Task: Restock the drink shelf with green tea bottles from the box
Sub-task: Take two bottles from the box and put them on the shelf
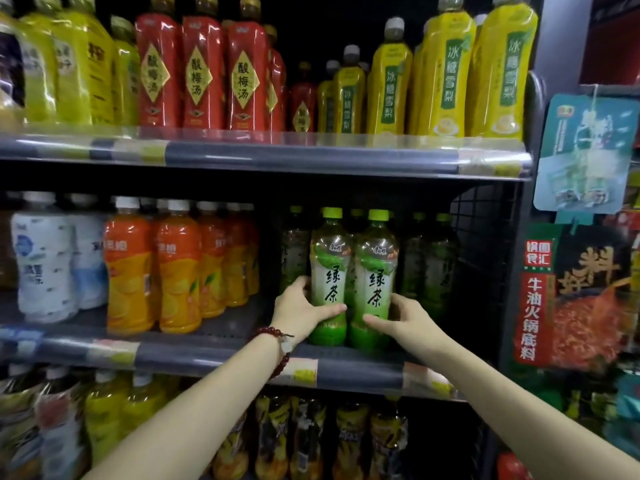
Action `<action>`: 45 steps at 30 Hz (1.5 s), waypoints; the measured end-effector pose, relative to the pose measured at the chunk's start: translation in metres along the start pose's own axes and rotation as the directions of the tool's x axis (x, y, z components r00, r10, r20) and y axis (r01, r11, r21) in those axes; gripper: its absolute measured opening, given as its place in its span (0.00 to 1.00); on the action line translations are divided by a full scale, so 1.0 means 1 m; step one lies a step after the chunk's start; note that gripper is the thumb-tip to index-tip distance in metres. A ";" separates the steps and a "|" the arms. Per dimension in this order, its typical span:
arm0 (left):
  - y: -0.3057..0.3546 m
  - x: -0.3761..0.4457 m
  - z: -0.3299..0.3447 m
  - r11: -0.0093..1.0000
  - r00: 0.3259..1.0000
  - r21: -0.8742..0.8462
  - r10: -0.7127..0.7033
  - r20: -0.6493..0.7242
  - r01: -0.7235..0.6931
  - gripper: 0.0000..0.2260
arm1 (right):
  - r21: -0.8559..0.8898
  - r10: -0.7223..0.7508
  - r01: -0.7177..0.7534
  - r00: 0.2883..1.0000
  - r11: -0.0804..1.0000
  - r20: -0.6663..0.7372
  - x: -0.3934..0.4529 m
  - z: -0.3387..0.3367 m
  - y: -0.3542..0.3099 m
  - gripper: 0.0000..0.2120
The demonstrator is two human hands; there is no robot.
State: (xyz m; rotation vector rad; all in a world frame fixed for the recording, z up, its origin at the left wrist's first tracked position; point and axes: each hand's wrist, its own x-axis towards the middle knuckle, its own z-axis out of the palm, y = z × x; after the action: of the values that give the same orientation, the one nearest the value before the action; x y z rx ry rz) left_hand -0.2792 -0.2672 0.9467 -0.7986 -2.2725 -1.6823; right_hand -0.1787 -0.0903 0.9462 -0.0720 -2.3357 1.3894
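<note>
Two hands at once: our left hand (300,308) wraps the lower body of the left green tea bottle (328,277), thumb across the front and fingers behind, closed on it; our right hand (401,318) does the same on the right green tea bottle (375,280), thumb on the front near the base, fingers round the far side. Low grips probably keep the labels facing out and let us slide each bottle without tipping it. Both stand upright, touching side by side, bases on the middle shelf (360,374) near its front edge. We judge they are being fronted ahead of the back-row green tea bottles (431,268) sitting in shadow behind. Orange drink bottles (178,271) sit well to the left with a bare gap between, so this bay looks reserved for green tea. Wire mesh side (485,244) bounds the bay on the right. Box not in view.
</note>
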 end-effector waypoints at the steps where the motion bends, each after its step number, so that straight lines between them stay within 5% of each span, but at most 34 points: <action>1: -0.001 0.001 -0.001 1.000 1.000 -0.003 0.005 -0.001 -0.005 0.29 | -0.015 -0.003 0.003 1.000 1.000 -0.021 0.001 0.002 -0.002 0.25; 4: -0.006 0.006 -0.010 1.000 1.000 -0.020 0.015 0.009 -0.015 0.24 | -0.042 -0.004 0.002 0.999 0.999 -0.046 0.009 0.012 -0.008 0.18; 9: -0.026 0.023 -0.043 0.999 1.000 -0.041 0.000 0.018 0.001 0.19 | -0.033 0.007 -0.008 0.999 0.999 -0.031 0.028 0.052 -0.022 0.20; 20: -0.071 0.048 -0.101 0.986 0.988 -0.067 -0.154 0.027 0.155 0.32 | -0.048 0.053 -0.055 0.997 0.997 -0.048 0.069 0.119 -0.040 0.23; 25: -0.070 0.040 -0.097 0.991 0.993 -0.049 -0.122 0.003 0.122 0.30 | -0.054 0.064 -0.067 0.997 0.996 -0.049 0.065 0.119 -0.039 0.28; 30: -0.054 0.035 -0.098 0.972 0.991 0.209 -0.125 0.055 0.111 0.27 | -0.126 0.085 -0.096 0.992 0.987 -0.089 0.058 0.124 -0.044 0.26; 35: -0.040 0.019 -0.108 0.840 0.987 0.537 -0.141 0.078 0.077 0.29 | -0.287 0.081 -0.101 0.993 0.953 -0.081 0.047 0.121 -0.049 0.26; 45: 0.002 -0.022 -0.098 0.802 0.972 0.575 0.029 0.234 -0.163 0.20 | -0.545 0.023 -0.020 1.000 0.838 -0.002 0.003 0.083 -0.056 0.24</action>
State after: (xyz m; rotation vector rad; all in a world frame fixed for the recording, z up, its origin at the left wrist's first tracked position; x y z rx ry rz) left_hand -0.2749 -0.3647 0.9706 -0.9426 -2.6197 -0.7689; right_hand -0.2034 -0.1867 0.9605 -0.2609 -2.6684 0.6841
